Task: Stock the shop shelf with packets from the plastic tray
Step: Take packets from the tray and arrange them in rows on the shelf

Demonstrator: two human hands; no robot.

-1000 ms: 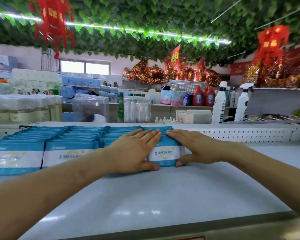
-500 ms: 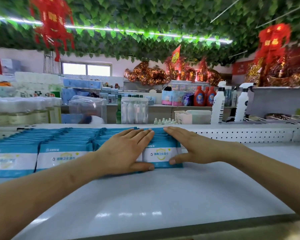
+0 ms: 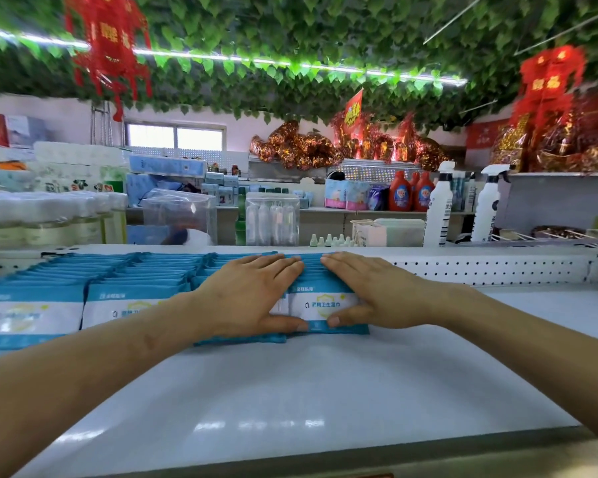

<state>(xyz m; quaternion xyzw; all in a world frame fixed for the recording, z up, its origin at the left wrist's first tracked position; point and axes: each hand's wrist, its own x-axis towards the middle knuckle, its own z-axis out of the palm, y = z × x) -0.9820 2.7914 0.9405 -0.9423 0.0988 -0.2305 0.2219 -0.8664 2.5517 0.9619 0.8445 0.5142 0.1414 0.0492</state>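
Observation:
Blue-and-white wipe packets stand in rows on the white shelf (image 3: 290, 391). The rightmost row of packets (image 3: 321, 305) lies between my two hands. My left hand (image 3: 246, 298) lies flat over the left part of that row, fingers straight, thumb along the front packet's lower edge. My right hand (image 3: 370, 294) lies flat on its right part, thumb against the front face. More rows of packets (image 3: 132, 298) fill the shelf to the left. No plastic tray is in view.
A perforated white back rail (image 3: 480, 267) borders the shelf behind the packets. Beyond it stand two white spray bottles (image 3: 439, 208), red detergent bottles (image 3: 401, 194) and clear plastic boxes (image 3: 180, 215). Bare shelf surface stretches to the right and front.
Both hands have slid slightly back and closer together on the rightmost row, squaring the packets against the neighbouring row. The view has tilted slightly.

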